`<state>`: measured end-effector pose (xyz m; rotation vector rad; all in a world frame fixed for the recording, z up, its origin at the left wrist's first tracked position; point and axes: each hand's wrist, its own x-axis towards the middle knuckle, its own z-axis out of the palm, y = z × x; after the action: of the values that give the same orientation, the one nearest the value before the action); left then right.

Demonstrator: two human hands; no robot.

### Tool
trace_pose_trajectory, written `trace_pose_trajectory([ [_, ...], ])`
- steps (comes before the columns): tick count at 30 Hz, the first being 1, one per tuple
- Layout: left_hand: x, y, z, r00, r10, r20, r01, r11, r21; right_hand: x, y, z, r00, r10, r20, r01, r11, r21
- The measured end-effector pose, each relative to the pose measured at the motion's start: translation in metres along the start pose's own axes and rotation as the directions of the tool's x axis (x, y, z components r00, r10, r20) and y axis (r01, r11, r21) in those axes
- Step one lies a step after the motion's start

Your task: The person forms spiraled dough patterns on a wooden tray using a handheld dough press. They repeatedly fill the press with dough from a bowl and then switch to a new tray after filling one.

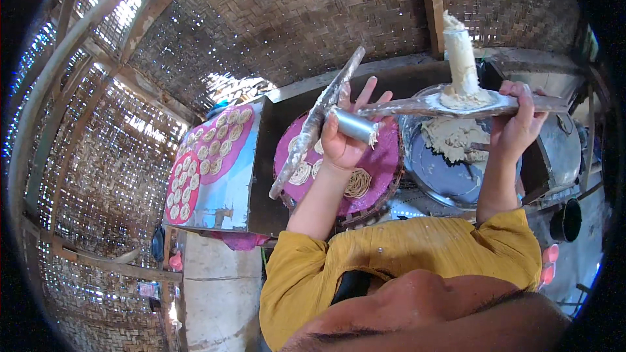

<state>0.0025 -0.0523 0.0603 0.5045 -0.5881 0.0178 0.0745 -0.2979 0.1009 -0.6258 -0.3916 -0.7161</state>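
My left hand (345, 140) holds a metal tube (354, 126) fixed to a long wooden bar (316, 132); its thumb lies along the tube and several fingers stretch out beyond it. Dough clings to the tube's end. My right hand (520, 120) grips the right end of a wooden press handle (420, 105), held level above a wide basin (435, 179). The handle's left end reaches my left fingers; whether they grip it I cannot tell. From the handle's middle a dough-coated cylinder (462, 58) stands upright, dough heaped on top. Pale dough (447, 140) lies in the basin.
Below my left hand is a round tray with a pink perforated sheet (373, 195) bearing coiled dough strands (358, 183). More coils lie on pink sheets (225, 168) on the blue-white surface (225, 194) at left. A woven wall (300, 19) rises behind. A metal pot (562, 150) stands at right.
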Motion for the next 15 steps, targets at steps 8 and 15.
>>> trace_pose_trajectory([
  [8,0.004,-0.010,-0.004,0.998,0.030,-0.048,-0.032,0.998,-0.053,-0.002,0.022,0.005,0.991,0.090,-0.097,-0.085,0.995,0.056],
  [15,0.007,-0.020,0.001,0.941,0.107,-0.320,-0.090,0.994,0.066,-0.010,0.039,0.007,0.943,0.333,-0.005,-0.331,0.934,-0.134],
])
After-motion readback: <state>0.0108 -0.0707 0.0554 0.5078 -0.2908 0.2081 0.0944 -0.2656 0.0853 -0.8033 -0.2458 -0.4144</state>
